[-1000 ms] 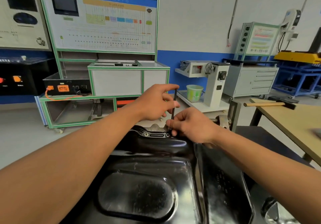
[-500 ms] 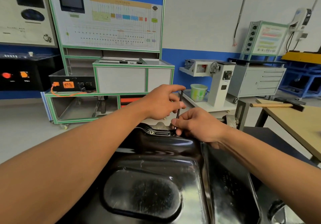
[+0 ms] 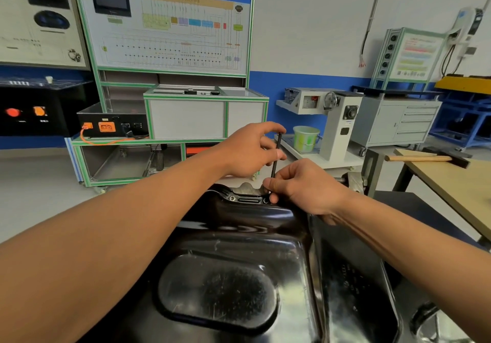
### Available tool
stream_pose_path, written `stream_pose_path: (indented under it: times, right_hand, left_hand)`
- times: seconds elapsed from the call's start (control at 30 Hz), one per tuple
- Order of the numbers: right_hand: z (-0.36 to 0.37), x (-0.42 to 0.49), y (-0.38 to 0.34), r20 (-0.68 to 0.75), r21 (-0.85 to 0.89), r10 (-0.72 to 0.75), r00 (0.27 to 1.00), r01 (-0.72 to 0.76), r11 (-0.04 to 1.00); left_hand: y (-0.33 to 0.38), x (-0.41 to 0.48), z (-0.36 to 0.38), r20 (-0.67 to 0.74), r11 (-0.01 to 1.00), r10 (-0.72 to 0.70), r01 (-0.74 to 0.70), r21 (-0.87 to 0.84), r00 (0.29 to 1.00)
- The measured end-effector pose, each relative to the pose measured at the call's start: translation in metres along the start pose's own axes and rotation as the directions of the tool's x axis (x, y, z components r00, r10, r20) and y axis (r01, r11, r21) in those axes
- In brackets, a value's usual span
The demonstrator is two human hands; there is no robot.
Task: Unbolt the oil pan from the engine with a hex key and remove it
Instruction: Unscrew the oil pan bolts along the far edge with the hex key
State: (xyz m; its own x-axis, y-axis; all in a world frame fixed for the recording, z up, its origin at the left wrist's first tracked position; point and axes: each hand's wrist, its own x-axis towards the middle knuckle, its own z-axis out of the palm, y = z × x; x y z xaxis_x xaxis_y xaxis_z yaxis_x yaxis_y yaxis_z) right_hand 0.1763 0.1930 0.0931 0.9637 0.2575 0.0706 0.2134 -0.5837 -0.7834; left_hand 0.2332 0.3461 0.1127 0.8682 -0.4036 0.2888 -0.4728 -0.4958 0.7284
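A glossy black oil pan fills the lower middle of the head view, its flat flange running along the far edge. A thin black hex key stands upright over a bolt hole at the flange's far right end. My left hand pinches the key's upper part between thumb and fingers. My right hand holds the key's lower end down at the flange, fingers curled round it and hiding the bolt. Another bolt shows on the flange to the left.
A wooden table with a hammer stands to the right. Behind the pan are a green-framed training bench, a grey stand with a green bucket, and a grey drawer cabinet.
Both hands keep their hold on the hex key. My left fingers have shifted a little round the key's top. The camera has moved slightly.
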Motion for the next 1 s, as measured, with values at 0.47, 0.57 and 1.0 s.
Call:
stream_pose_path:
  times: [0.47,0.57,1.0]
  right_hand:
    - [-0.012,0.013,-0.020,0.272,-0.394,-0.168,0.948,0.269,0.879]
    - [-0.012,0.012,-0.025,0.256,-0.337,-0.190,0.948,0.272,0.902]
    - [0.022,0.024,-0.034,0.238,-0.056,-0.029,0.971,0.043,0.998]
  left_hand:
    - [-0.011,-0.028,-0.075,0.028,0.935,-0.355,0.354,0.020,0.934]
    - [-0.007,-0.031,-0.078,-0.043,0.946,-0.322,0.318,-0.067,0.946]
    - [0.006,-0.019,-0.035,-0.230,0.966,-0.150,0.094,-0.239,0.961]
